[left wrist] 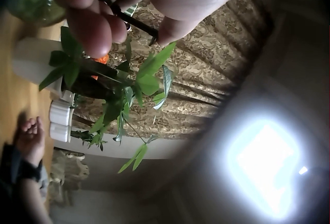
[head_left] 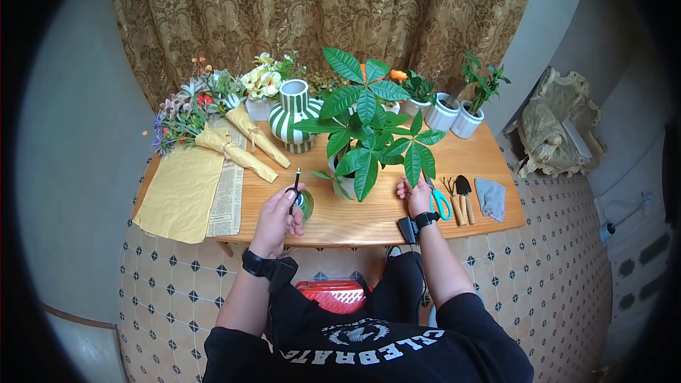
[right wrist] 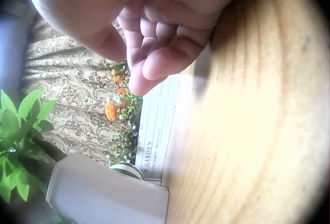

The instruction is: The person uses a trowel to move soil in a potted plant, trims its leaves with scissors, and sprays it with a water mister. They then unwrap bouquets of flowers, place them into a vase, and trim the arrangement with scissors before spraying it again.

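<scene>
My left hand (head_left: 279, 217) grips the black top of a green see-through spray bottle (head_left: 306, 204), whose slim black nozzle points away from me. In the left wrist view its black trigger (left wrist: 135, 22) lies between thumb and fingers. Straight ahead stands a leafy potted plant (head_left: 365, 156) in a pale pot (right wrist: 111, 190). My right hand (head_left: 416, 195) rests on the table right of that plant, palm turned inward, fingers loosely curled around nothing. Close beside it lie teal-handled scissors (head_left: 441, 204), partly hidden by the hand.
Right of the scissors are a small rake (head_left: 452, 198), a trowel (head_left: 464, 195) and a grey cloth (head_left: 490, 198). Brown wrapping paper (head_left: 177, 191), newspaper (head_left: 227, 198) and flowers (head_left: 188, 110) cover the left. Behind stand a striped vase (head_left: 294, 117) and white pots (head_left: 468, 122).
</scene>
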The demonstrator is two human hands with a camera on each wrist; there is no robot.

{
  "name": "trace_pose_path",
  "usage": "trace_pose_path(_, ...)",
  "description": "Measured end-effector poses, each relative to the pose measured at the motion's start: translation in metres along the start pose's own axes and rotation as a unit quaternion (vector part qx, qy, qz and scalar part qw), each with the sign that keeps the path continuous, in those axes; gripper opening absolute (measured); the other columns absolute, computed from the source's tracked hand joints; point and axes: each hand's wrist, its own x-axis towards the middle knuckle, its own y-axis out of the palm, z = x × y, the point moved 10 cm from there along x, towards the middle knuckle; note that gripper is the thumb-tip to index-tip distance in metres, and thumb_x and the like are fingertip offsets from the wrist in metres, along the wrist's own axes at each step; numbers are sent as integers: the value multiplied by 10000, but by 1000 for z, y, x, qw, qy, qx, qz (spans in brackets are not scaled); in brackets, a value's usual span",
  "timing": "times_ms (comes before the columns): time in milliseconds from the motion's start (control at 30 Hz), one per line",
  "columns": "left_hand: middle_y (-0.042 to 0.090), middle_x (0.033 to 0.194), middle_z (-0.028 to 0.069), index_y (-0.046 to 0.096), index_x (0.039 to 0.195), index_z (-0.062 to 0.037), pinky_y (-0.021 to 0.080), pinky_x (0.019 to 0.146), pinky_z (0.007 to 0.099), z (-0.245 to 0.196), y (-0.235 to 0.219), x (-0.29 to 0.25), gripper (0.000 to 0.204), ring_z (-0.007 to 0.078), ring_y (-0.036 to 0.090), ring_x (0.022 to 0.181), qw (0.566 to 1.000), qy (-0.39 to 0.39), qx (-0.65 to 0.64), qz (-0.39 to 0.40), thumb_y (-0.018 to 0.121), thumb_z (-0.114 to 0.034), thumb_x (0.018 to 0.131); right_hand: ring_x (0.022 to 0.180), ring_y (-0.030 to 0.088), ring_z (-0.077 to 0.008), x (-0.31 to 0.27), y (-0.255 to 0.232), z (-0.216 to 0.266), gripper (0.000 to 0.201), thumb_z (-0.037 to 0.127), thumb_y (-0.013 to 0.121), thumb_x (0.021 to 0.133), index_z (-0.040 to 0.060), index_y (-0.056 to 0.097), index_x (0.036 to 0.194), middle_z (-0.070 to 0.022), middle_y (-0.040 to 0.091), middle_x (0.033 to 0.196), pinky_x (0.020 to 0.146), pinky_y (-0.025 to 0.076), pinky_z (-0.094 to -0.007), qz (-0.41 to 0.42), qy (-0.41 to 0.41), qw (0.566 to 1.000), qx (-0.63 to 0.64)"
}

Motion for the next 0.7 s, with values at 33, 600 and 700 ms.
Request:
trace_pose_path(33, 514, 591, 1, 541, 1241, -58, 338, 394, 184, 1, -1, 1, 353, 81, 488, 420, 1000, 2, 1, -3, 429, -282, 992, 605, 572, -118, 0, 0, 0, 141, 151, 559, 944, 31, 583, 1014, -67, 628, 761, 546, 462, -228, 1, 1, 1000, 0)
trace_pose_path(600, 423, 532, -15, 550, 1221, -20, 307, 376, 193, -16, 1, -6, 429, 72, 388, 380, 999, 30, -18, -5, 375, -349, 1009, 602, 569, -114, 0, 1, 2, 156, 163, 565, 946, 27, 570, 1023, -70, 625, 763, 546, 464, -227, 6, -6, 1000, -5)
trace_pose_path(700, 380, 526, -7, 514, 1248, 23, 337, 380, 204, -28, 7, -13, 475, 78, 344, 390, 999, 48, -10, 1, 339, -356, 1020, 601, 569, -114, -1, 1, 1, 156, 161, 568, 945, 27, 570, 1022, -69, 625, 763, 544, 463, -227, 4, -5, 1000, -4)
